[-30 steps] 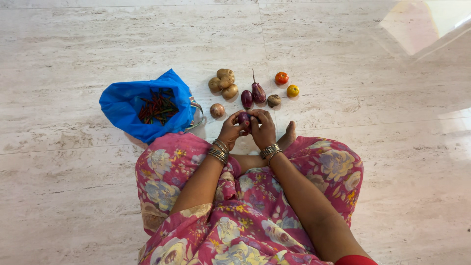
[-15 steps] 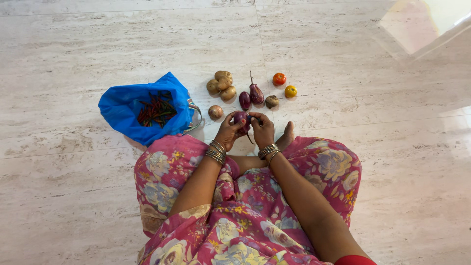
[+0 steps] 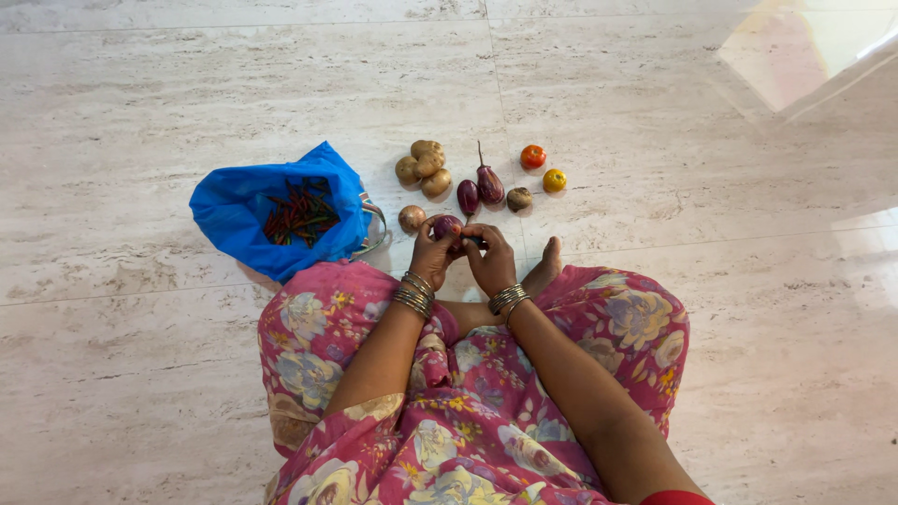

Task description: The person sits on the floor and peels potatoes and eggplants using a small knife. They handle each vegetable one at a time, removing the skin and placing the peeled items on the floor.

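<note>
I sit cross-legged on a pale stone floor in a pink flowered garment. My left hand [image 3: 433, 254] and my right hand [image 3: 491, 256] both grip one small purple eggplant [image 3: 445, 225] just above the floor in front of my legs. Two more purple eggplants [image 3: 478, 190] lie just beyond it. A pile of brown potatoes [image 3: 423, 167] sits to their left, with a single potato [image 3: 411, 218] close to my left hand.
A blue plastic bag [image 3: 234, 210] lies open at the left, holding red and green chillies [image 3: 299, 211]. A red tomato [image 3: 533, 156], a yellow tomato [image 3: 555, 180] and a brownish round vegetable [image 3: 519, 198] lie at the right. My bare foot [image 3: 545, 265] rests by my right hand.
Both hands have turned the eggplant and shifted it slightly left and down towards the floor. The vegetables on the floor and the bag have stayed put.
</note>
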